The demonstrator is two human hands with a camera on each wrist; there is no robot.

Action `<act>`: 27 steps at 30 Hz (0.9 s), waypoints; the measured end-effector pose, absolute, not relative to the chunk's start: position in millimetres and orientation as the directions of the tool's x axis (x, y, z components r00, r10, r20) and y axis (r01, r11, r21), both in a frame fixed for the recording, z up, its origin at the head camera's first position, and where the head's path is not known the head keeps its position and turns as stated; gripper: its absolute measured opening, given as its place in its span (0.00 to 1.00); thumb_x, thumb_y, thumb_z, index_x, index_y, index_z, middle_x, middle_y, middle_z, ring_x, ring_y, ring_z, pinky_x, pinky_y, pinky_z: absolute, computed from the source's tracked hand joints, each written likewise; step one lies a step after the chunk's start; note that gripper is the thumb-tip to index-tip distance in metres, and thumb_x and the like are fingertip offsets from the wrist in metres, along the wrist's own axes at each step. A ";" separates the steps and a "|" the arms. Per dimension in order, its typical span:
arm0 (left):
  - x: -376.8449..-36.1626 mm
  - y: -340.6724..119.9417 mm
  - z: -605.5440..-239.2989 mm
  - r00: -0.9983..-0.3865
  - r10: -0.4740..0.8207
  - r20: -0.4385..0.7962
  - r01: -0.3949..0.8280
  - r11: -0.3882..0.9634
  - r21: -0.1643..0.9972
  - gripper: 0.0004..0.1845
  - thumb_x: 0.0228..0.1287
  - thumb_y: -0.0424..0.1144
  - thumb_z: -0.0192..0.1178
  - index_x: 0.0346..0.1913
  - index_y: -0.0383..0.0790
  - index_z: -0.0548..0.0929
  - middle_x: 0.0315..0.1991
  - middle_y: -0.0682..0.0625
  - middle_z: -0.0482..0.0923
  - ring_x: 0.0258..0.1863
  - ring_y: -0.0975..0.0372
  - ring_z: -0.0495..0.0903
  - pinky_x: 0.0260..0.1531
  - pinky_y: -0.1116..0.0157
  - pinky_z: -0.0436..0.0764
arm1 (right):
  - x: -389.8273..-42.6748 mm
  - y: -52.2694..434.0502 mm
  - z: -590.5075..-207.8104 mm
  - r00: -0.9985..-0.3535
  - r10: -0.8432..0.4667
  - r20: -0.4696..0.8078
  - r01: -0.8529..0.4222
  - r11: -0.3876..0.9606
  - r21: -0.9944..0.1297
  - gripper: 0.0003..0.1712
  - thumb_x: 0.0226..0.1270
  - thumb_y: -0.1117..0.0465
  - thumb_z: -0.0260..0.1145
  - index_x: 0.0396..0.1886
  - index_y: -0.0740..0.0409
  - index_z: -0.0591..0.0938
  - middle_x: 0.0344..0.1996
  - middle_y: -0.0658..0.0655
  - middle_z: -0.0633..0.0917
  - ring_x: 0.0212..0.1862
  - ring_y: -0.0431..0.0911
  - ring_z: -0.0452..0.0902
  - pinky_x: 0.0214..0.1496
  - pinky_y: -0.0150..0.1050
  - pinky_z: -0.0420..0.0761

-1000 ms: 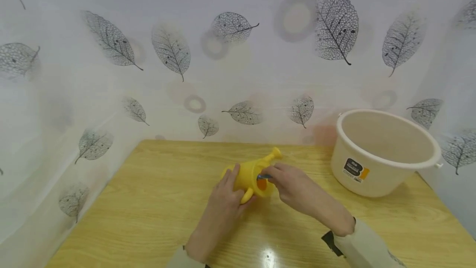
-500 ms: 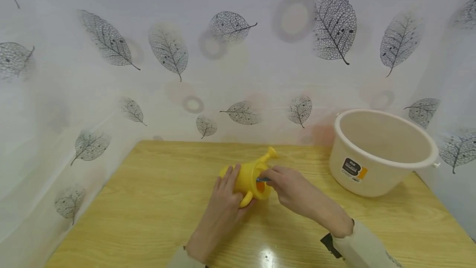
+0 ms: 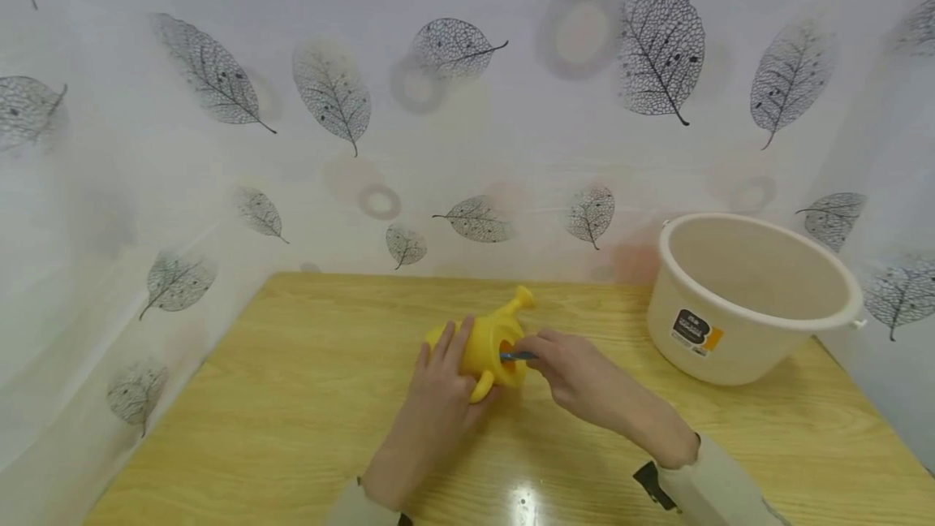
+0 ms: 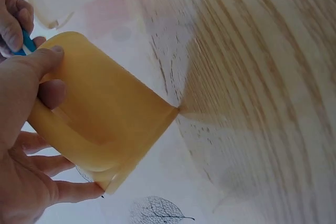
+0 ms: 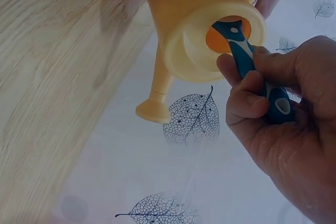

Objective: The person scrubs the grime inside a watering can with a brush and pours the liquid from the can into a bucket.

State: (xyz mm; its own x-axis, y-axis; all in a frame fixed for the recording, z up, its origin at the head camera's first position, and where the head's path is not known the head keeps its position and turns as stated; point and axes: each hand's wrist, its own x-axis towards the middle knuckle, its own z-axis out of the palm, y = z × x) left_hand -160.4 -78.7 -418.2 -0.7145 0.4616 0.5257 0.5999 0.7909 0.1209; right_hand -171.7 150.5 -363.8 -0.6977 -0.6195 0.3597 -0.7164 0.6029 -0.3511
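Sitting left of the big white bucket [image 3: 752, 299] on the wooden table [image 3: 292, 412], the yellow watering can [image 3: 485, 343] looked light, rigid, slick plastic; left hand [image 3: 438, 396] gripped its body by the handle, right hand [image 5: 278, 114] pinched a blue-handled tool [image 5: 247, 61] poked into its mouth

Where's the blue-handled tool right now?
The blue-handled tool is pinched in the right hand at the table's middle, its tip poked into the mouth of the yellow watering can, which the left hand grips; the white bucket stands further right.
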 end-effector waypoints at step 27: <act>-166.5 -84.7 -417.4 -0.722 0.428 0.543 0.598 0.781 0.180 0.22 0.64 0.50 0.71 0.17 0.40 0.86 0.73 0.34 0.68 0.67 0.36 0.74 0.55 0.31 0.80 | -178.9 143.1 -371.9 -0.667 -0.641 0.380 -0.745 0.577 -0.333 0.13 0.68 0.74 0.65 0.49 0.61 0.85 0.39 0.54 0.87 0.38 0.42 0.83 0.40 0.34 0.87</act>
